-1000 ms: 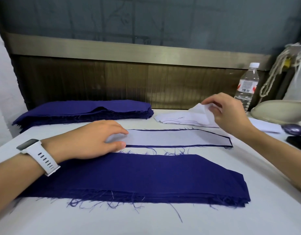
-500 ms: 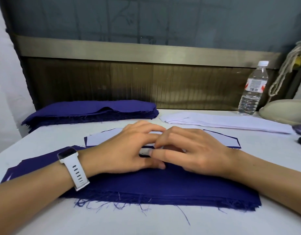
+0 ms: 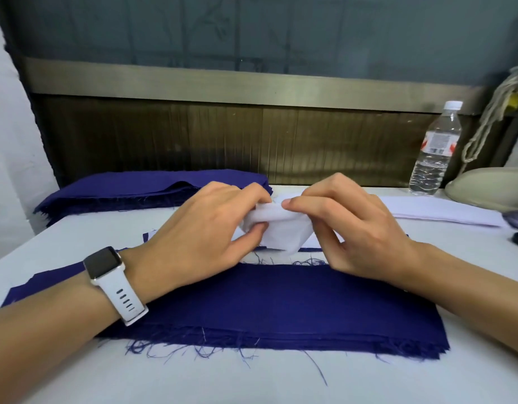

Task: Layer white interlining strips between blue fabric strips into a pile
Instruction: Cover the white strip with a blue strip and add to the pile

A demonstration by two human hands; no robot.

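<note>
Both our left hand (image 3: 205,228) and right hand (image 3: 348,225) pinch one white interlining strip (image 3: 276,228) (bunched); far blue fabric stack (image 3: 153,188) awaits layering.

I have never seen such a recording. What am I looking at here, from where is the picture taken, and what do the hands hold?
There is no machine here: a person works with two bare hands. The one picture comes from a camera worn on the person's head, looking forward and down.

The left hand, with a white watch on its wrist, and the right hand together pinch one white interlining strip, lifted and bunched between the fingers.

On the white table lies a near pile of blue fabric strips. Behind the hands is a white strip laid on blue, mostly hidden. Further back are another blue stack, a stack of white strips and a water bottle.
</note>
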